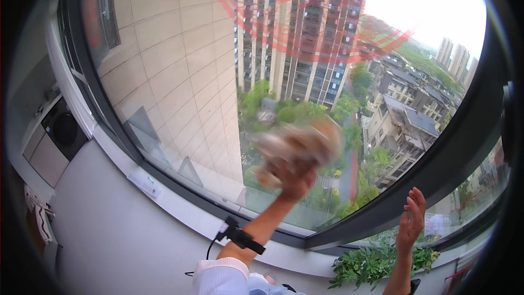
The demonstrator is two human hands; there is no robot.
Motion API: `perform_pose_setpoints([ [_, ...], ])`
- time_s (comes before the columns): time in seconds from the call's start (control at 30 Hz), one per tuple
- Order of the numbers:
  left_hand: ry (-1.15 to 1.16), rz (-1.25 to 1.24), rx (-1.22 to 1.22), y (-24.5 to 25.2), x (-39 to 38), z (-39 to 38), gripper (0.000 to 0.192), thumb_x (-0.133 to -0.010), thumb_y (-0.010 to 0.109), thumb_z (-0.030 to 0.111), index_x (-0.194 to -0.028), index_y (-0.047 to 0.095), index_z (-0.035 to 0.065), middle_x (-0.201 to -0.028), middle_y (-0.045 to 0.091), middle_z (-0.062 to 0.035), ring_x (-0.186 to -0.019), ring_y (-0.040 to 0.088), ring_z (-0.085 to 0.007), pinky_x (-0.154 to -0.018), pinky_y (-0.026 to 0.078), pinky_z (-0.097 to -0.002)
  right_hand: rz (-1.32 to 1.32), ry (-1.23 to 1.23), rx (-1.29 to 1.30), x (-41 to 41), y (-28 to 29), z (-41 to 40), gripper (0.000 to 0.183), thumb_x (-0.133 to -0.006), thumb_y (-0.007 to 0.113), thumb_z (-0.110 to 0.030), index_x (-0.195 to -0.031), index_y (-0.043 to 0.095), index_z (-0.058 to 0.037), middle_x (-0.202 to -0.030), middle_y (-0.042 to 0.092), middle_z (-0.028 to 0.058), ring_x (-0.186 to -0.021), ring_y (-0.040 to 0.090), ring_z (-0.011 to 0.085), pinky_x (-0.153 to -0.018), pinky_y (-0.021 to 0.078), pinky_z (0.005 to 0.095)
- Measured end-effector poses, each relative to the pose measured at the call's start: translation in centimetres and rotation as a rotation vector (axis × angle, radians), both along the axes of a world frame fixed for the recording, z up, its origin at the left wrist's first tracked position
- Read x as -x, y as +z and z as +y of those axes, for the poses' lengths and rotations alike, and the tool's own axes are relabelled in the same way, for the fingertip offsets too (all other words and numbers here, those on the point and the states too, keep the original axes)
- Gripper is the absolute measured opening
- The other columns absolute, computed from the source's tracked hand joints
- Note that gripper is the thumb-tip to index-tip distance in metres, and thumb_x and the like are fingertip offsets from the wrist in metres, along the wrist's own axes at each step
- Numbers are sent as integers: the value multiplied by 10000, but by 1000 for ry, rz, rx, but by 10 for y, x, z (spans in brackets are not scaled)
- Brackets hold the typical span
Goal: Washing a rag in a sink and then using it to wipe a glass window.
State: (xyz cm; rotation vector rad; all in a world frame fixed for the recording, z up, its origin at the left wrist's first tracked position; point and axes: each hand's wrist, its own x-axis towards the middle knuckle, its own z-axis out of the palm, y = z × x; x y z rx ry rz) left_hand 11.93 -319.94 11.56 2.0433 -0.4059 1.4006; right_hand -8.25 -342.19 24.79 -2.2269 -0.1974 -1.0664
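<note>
My left hand [297, 183] is raised and gripping a crumpled brown-and-white cloth [301, 143], which is blurred by motion. The cloth is in front of a large window pane [208, 102]; whether it touches the glass I cannot tell. A black strap device [243, 235] with a cable is fastened around my left forearm. To the right, my right hand [411, 223] is held up with nothing in it, fingers slightly apart, near the dark window frame [393, 213]. Red circular decoration [294, 45] marks the upper part of the glass.
A white sill [184, 217] runs below the window, with a white packet [144, 182] lying on it. Green leafy plants [364, 264] stand by my right forearm. At far left are a dark front-loading washing machine [65, 128] and a striped cloth [40, 217]. Buildings show outside.
</note>
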Motion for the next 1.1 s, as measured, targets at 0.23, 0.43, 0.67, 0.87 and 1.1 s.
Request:
perform_pose_setpoints([
  [0.23,-415,-155,-818,-135,27,-28,191,-682,561,246,-866,600,280,-1065,497,78,-1099,418,-92,-815,319,-517,55,28,229,1,1,9,294,-780,453,-54,-1060,539,-32,-1234,415,176,-1108,434,300,-853,374,363],
  [0.43,111,-33,-17,22,5,66,315,-679,580,47,-971,523,-57,-986,546,-192,-957,496,-370,-895,302,-490,60,-169,169,57,-21,-50,347,-738,443,-10,-1075,525,-1,-1254,393,181,-1110,427,290,-775,391,326],
  [0.67,424,-117,523,73,-53,110,328,-724,519,95,-1034,548,-11,-1128,475,-192,-1029,416,-370,-899,304,-469,-123,-40,86,-3,-1,8,495,-855,456,-338,-1232,377,-25,-1302,342,159,-1149,394,260,-821,355,331],
  [0.87,-140,377,320,-55,26,42,338,-622,613,99,-957,627,143,-1007,534,-130,-931,474,-313,-835,373,-417,14,229,289,-74,-46,72,645,-801,538,-391,-1288,300,-40,-1321,298,194,-1186,348,319,-902,329,382],
  [1.1,-1215,944,976,-97,130,71,308,-704,551,55,-1010,573,19,-986,595,-41,-897,556,-140,-788,445,-269,627,721,-170,-89,-149,129,1115,-601,656,-575,-1378,-3,-122,-1372,198,176,-1220,310,310,-922,312,493],
])
